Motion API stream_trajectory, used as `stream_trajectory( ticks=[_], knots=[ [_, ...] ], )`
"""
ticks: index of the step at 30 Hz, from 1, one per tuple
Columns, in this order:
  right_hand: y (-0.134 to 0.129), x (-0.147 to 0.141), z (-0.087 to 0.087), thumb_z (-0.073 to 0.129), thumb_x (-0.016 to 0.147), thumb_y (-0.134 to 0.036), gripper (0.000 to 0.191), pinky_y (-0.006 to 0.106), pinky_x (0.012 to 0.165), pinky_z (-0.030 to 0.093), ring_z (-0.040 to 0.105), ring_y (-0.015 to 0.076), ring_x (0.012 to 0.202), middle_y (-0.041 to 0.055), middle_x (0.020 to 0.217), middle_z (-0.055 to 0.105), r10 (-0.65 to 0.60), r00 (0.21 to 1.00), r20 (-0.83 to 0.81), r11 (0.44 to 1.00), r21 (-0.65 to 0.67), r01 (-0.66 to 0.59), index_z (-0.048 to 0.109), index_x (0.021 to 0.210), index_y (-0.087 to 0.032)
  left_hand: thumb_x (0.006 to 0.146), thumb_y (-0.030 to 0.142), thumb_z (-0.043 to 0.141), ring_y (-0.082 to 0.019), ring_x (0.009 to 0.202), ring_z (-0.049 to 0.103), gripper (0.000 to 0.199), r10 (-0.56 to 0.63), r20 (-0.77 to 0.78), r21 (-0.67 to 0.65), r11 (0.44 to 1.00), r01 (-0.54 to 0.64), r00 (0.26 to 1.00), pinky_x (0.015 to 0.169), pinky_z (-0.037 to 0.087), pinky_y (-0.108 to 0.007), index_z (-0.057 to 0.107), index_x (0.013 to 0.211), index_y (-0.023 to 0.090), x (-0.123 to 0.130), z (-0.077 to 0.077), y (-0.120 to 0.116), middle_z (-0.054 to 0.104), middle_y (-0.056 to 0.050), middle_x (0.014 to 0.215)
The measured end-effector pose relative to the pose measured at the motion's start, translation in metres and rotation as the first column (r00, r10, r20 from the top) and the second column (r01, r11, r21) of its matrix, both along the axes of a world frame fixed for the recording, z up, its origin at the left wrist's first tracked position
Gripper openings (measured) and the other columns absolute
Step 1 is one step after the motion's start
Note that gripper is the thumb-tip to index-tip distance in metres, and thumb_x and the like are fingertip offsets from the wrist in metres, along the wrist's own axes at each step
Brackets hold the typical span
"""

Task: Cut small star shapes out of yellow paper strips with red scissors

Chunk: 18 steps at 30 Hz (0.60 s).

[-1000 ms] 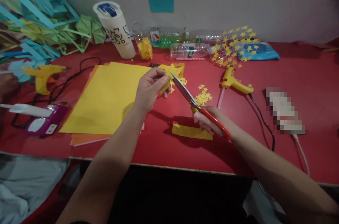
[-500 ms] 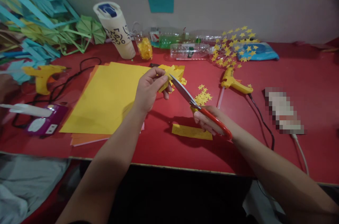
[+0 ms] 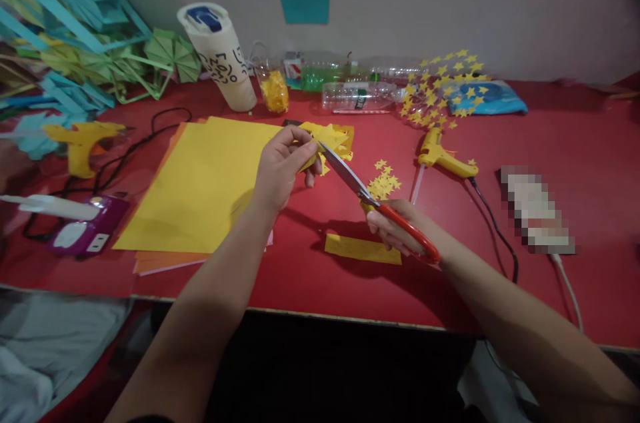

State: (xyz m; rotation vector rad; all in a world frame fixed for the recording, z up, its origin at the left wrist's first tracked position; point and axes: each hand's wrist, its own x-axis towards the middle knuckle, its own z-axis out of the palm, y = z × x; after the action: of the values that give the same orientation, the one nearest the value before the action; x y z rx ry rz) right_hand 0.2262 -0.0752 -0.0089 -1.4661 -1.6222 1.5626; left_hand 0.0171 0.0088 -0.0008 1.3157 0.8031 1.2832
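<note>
My left hand (image 3: 285, 160) pinches a small piece of yellow paper (image 3: 311, 162) between thumb and fingers, over the right edge of the paper stack. My right hand (image 3: 393, 230) is wrapped round the red handles of a pair of scissors (image 3: 350, 180). The blade tips meet the yellow piece at my left fingertips. Behind that hand lie yellow paper scraps (image 3: 336, 136), partly hidden. A small pile of cut yellow stars (image 3: 384, 183) rests just beyond the scissors. Nearer me, below the blades, a yellow paper strip (image 3: 360, 250) lies flat on the red table (image 3: 310, 286).
Yellow sheets (image 3: 200, 176) lie stacked on the left. One yellow glue gun (image 3: 443, 155) with a cord lies right, another glue gun (image 3: 80, 143) left near a purple power socket (image 3: 85, 230). A white tumbler (image 3: 223, 63), plastic bottles (image 3: 357, 96) and a phone (image 3: 537, 210) surround the work.
The yellow paper at my left fingertips has turned slightly, and the scissor blades look closer together. Both hands stay almost in the same place.
</note>
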Motion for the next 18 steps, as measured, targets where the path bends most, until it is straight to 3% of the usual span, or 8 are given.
stream_trajectory(
  ticks=[18],
  knots=[
    [0.0017,-0.0018,-0.0058,0.061,0.075,-0.064,0.048,0.021,0.033,0.039,0.038,0.0057,0.03,-0.0093,0.042,0.038,-0.021,0.999,0.032,1.0,-0.018,0.021,0.043,0.062,-0.022,0.076,0.024,0.061,-0.005,0.035,0.048,0.014,0.019,-0.033,-0.005,1.0,-0.019,0.999,0.033,0.036,-0.015,0.047,0.072,0.021,-0.0019,0.0003,-0.0001,0.052,0.008,0.046]
  ],
)
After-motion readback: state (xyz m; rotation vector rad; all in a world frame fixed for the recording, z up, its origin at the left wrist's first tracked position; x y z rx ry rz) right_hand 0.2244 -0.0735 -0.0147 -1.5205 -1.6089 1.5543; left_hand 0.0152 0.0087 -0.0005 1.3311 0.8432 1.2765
